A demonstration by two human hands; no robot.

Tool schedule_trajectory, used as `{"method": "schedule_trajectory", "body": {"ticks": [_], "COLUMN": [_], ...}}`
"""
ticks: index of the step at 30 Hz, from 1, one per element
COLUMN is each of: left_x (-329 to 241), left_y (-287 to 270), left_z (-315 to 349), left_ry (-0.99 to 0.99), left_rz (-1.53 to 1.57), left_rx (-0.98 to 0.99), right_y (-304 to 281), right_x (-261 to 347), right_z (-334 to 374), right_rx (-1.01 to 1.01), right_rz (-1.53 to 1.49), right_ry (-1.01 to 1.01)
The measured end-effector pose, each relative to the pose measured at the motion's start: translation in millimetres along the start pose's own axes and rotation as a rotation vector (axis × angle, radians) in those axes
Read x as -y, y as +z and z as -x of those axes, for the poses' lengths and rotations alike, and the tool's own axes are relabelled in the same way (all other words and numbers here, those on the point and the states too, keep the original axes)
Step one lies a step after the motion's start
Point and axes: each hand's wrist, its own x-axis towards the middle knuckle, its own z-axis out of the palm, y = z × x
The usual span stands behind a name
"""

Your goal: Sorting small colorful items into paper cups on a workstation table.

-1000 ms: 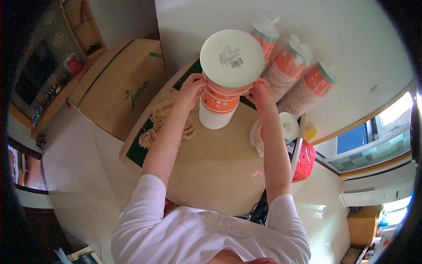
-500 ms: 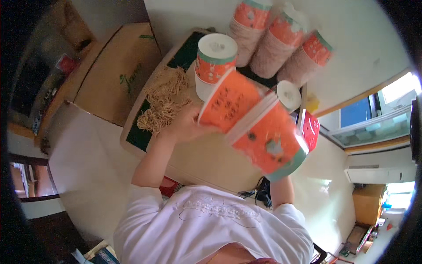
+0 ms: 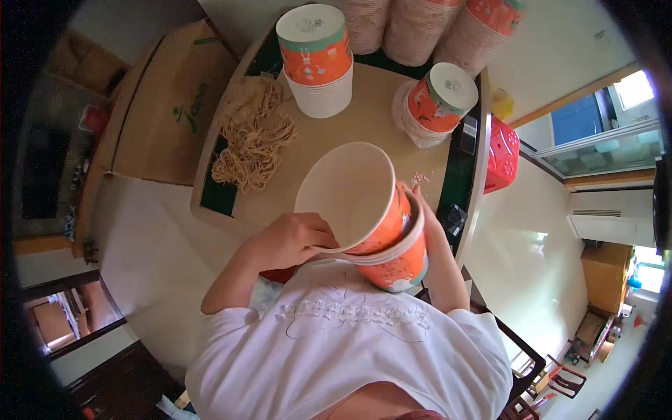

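Observation:
Close to my chest I hold nested orange paper buckets, tilted so their mouths face up and left. The innermost paper bucket (image 3: 346, 185) stands partway out of the outer paper buckets (image 3: 397, 264), showing its plain pale inside. My left hand (image 3: 297, 236) pinches its near rim, fingers closed. My right hand (image 3: 422, 210) wraps round the right side of the outer buckets; some fingers are hidden behind them. Ahead on the table, an upside-down bucket stack (image 3: 315, 66) has a green band and white lower part. A tangled heap of beige cords (image 3: 255, 136) lies left of it.
A short bucket stack (image 3: 437, 101) in clear plastic lies at the table's right, near scattered pale bits (image 3: 418, 179). Tall wrapped stacks (image 3: 420, 31) stand at the back. A cardboard box (image 3: 168, 105) is left of the table (image 3: 378, 87), a red plastic stool (image 3: 500, 154) right.
The buckets have come nearer my chest and turned from lying sideways to mouth-up. The inner bucket sits deeper in the outer ones. My left hand has moved to its near rim.

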Motion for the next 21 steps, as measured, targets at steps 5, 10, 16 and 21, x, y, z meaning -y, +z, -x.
{"method": "schedule_trajectory", "body": {"ticks": [5,10,16,21], "left_x": [-25.8,-40.2,36.7,79.1], "left_y": [-12.7,-55.3,17.4,81.9], "left_z": [9.0,24.3,31.9,45.0], "left_ry": [-0.010,-0.181,-0.379,-0.368], "left_rz": [-0.105,-0.477,-0.731,-0.729], "left_rx": [-0.094,-0.450,-0.158,0.050], "right_y": [25.6,19.8,24.7,25.1], "right_x": [23.7,53.9,23.0,11.9], "right_z": [2.0,-4.2,-5.1,2.5], "right_rx": [-0.060,0.348,0.305,0.098], "right_rz": [-0.153,0.070,1.441,1.689], "right_ry": [0.131,0.158,0.077,-0.400]}}
